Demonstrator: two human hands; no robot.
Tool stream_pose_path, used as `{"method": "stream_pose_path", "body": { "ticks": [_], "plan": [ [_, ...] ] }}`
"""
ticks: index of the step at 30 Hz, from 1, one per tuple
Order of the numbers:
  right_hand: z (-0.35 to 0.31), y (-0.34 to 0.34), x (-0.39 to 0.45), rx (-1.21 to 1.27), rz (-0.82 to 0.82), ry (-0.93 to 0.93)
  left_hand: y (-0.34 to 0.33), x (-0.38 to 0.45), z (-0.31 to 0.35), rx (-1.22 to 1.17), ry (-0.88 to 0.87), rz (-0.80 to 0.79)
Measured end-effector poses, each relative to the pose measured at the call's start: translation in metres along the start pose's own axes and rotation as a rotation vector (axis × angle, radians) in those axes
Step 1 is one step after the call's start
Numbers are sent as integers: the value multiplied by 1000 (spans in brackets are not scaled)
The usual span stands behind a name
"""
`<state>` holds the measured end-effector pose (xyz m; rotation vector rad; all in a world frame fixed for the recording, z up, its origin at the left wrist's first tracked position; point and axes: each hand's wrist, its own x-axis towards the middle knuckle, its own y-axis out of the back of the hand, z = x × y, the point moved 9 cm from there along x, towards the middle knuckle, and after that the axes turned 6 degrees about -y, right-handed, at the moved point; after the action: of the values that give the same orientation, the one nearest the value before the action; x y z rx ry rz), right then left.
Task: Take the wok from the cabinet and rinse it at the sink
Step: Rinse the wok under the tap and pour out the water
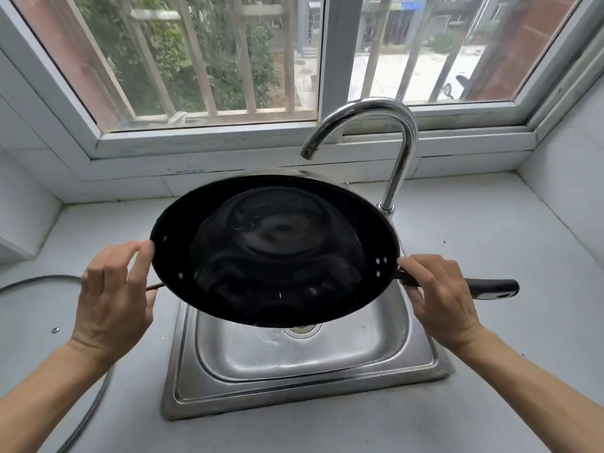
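While the wok (274,250) hangs tilted over the sink (304,384) w/ water pooled inside, left hand (112,295) pinches its rim, right hand (438,295) clamps the handle base; prob. heavy, stiff, slippery — grip handle & opp. rim.

Both forearms reach forward, left hand (112,289) with fingers curled upward, right hand (439,297) closed in a grip.

glass lid (39,289) on grey counter (490,240), barred window (202,60) behind
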<state>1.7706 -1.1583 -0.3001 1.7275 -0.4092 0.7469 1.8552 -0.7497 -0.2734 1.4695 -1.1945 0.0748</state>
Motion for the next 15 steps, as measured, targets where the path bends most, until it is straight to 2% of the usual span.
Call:
{"method": "stream_pose_path", "body": {
  "ticks": [9,15],
  "plan": [
    [-17,47,17,-28,75,55,42,12,-7,20,1,69],
    [-15,57,39,-33,83,24,56,32,-14,35,19,100]
  ]
}}
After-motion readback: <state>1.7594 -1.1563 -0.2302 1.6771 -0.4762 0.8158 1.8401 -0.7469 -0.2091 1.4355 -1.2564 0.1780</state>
